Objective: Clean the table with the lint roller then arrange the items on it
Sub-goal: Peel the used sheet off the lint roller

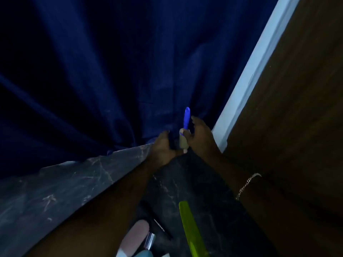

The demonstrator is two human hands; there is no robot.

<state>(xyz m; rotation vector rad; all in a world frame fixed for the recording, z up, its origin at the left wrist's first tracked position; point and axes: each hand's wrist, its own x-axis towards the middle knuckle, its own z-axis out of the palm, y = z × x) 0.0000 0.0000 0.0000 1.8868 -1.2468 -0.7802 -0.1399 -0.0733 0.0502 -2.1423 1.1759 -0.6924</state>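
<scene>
Standing handle-up at the far corner, the lint roller [182, 140] sits between the two hands. The right hand [201, 140] pinches its pale drum on the thumb side with the other fingers splayed loose, likely steadying it for a stroke. Just left of it, the left hand [162, 146] curls at the edge of the dark table [55, 191] against the blue curtain [92, 71]; whether it grips anything I cannot tell. Nearer than both wrists lie a green strip [191, 230] and a pink item [137, 236], probably awaiting arranging.

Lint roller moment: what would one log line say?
lint roller at table far corner | right hand holds it, thumb on roll | left hand beside it, grip unclear | curtain behind
</scene>
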